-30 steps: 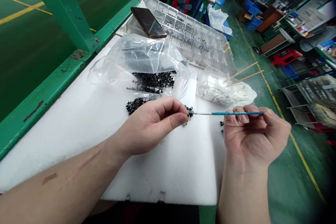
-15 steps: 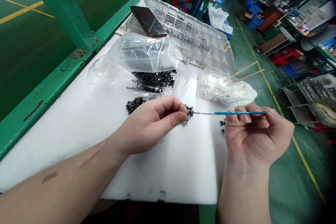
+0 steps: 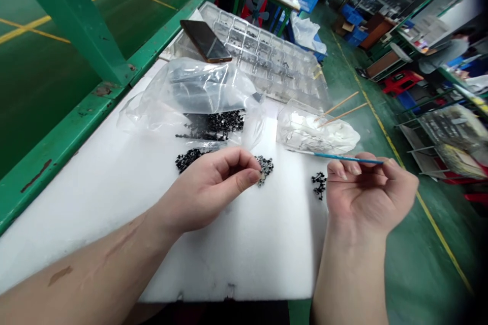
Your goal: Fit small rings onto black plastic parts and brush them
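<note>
My right hand point(image 3: 369, 198) grips a thin blue-handled brush point(image 3: 339, 156), its pale tip pointing left above the white tabletop point(image 3: 259, 244). My left hand point(image 3: 209, 188) has thumb and forefinger pinched together; whatever is between them is too small to make out. Just beyond those fingertips is a small heap of grey nut-like pieces point(image 3: 268, 163). Small black parts point(image 3: 186, 159) are piled behind my left hand, which partly covers them. Several more black pieces point(image 3: 318, 183) lie to the left of my right hand.
A clear plastic bag point(image 3: 206, 81) with black parts point(image 3: 223, 123) lies behind the hands. Against it rests a phone point(image 3: 206, 40), near a compartment box point(image 3: 274, 56). A clear container point(image 3: 284, 124) holds white material point(image 3: 328, 132) and two wooden sticks. A green metal frame point(image 3: 102, 94) borders the left.
The brush tip has come away from my left fingertips and now sits further right and slightly higher. More of the grey heap shows. The whole view has shifted slightly.
</note>
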Available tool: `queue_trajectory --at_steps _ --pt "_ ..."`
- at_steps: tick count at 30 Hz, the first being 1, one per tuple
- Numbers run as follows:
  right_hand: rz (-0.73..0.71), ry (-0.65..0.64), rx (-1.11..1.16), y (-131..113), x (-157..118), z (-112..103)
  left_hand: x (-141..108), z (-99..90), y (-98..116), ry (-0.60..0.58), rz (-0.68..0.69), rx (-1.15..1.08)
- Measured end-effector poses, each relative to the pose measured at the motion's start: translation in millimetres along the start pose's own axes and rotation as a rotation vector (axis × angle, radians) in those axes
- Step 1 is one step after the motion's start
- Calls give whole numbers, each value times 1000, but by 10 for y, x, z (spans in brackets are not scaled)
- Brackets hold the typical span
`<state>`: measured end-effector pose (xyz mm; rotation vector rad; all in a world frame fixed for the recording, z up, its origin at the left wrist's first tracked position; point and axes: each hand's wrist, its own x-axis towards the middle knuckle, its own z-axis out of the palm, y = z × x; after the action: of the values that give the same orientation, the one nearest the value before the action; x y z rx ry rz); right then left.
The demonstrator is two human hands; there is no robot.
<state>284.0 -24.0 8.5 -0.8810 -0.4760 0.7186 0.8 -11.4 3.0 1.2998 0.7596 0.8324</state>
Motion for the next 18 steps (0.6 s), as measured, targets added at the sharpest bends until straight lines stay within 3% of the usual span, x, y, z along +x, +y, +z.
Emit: queue_trajectory --at_steps 7,18 --pt "2 437 -76 -2 381 -312 18 -92 -159 24 -120 62" --pt "98 584 -128 143 523 -435 56 -125 -218 24 -135 69"
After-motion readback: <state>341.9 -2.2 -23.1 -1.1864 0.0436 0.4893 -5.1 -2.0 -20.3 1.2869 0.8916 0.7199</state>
